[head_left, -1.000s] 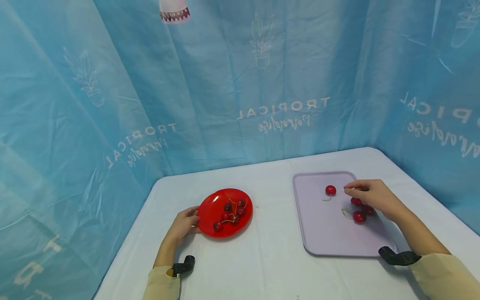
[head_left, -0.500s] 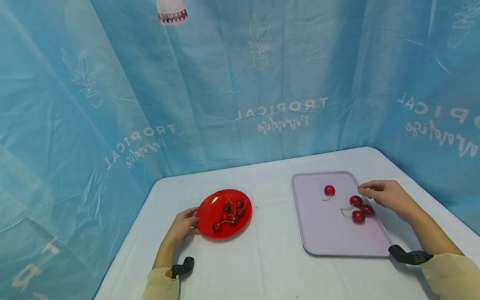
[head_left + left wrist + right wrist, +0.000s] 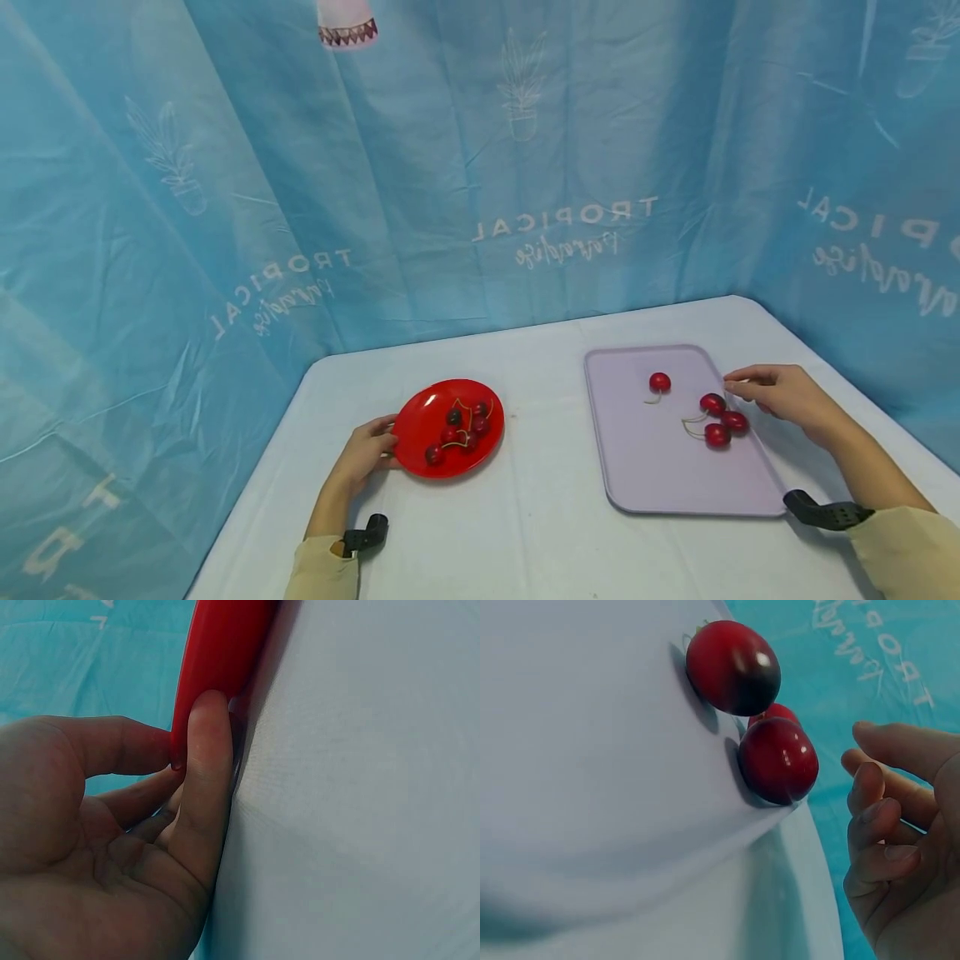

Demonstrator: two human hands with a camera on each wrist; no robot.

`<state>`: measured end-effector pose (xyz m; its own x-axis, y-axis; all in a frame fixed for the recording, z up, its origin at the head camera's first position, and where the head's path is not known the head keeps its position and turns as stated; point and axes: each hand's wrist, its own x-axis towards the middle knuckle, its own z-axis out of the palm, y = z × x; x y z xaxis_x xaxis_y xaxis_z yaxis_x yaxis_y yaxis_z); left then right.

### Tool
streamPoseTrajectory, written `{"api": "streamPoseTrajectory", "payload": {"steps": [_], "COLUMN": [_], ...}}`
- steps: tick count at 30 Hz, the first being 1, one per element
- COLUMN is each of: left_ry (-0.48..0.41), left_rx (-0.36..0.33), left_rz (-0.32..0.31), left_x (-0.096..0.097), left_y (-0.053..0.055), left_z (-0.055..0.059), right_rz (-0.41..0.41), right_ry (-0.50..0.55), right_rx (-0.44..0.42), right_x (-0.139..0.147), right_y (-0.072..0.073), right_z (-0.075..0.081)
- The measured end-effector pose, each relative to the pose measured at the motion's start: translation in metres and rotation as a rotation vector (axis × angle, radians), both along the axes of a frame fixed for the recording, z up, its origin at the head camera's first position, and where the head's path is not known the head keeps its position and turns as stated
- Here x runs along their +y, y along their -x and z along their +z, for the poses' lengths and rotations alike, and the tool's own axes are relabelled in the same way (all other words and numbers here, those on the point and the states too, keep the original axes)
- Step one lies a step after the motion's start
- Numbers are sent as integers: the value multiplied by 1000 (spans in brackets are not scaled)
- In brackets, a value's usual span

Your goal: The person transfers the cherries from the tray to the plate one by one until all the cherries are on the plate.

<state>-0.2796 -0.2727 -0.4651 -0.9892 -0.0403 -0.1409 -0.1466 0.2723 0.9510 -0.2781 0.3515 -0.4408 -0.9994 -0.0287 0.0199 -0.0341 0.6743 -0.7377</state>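
My left hand holds the near-left rim of a red plate. In the left wrist view, the thumb meets the rim of the plate and a finger lies beneath it. Several cherries with stems rest on that plate. My right hand hovers by the right edge of a pale purple tray, fingers loosely bent. In the right wrist view, its thumb and fingertips stand apart from the cherries, with nothing seen between them. Three cherries cluster near that edge; a single cherry lies farther back.
A white cloth covers the table, with plate at left and tray at right. Blue printed curtains hang along the back and both sides. Black wrist straps with cameras sit on both forearms.
My right hand has moved right, from above the clustered cherries to the tray's edge, uncovering them. The left hand stays at the plate. The cherries look about where they were.
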Motion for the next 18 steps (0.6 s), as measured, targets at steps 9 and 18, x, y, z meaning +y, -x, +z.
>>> {"api": "streamPoseTrajectory", "payload": {"steps": [9,18], "left_ry": [11,5], "left_rx": [5,2], "left_rz": [2,8], "left_x": [0,0], "left_y": [1,1], "left_z": [-2,1], "right_rz": [7,25], "right_ry": [-15,-32], "right_rx": [-11,-20], "right_x": [5,7], "right_y": [-2,3], "right_z": [-4,-5]}}
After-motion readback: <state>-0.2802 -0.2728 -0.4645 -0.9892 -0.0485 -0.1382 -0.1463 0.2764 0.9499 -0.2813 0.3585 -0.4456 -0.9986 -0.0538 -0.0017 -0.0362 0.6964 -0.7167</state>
